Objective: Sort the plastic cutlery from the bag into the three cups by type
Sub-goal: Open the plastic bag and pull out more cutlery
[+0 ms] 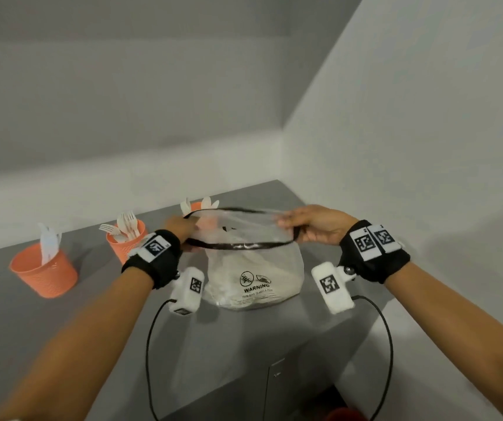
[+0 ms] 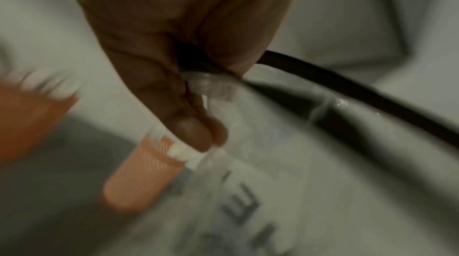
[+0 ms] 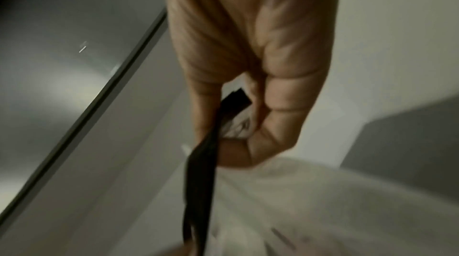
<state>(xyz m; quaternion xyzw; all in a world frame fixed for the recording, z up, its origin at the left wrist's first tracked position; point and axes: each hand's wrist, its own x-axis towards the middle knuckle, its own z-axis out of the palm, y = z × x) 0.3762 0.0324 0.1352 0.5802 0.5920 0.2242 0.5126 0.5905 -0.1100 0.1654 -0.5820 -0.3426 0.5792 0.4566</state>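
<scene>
A clear plastic bag (image 1: 256,275) with a black zip rim and a printed warning stands on the grey counter, pale cutlery inside it. My left hand (image 1: 180,227) pinches the rim's left end (image 2: 198,68), and my right hand (image 1: 311,223) pinches its right end (image 3: 231,103), holding the mouth wide. Three orange mesh cups stand at the left: the near one (image 1: 43,275) holds knives, the middle one (image 1: 125,241) holds forks, and the far one (image 1: 195,208) behind the bag holds spoons.
The grey counter (image 1: 92,314) ends in a front edge below the bag, with a cabinet door (image 1: 277,387) under it. White walls close in behind and on the right. Black cables (image 1: 149,360) hang from both wrist cameras.
</scene>
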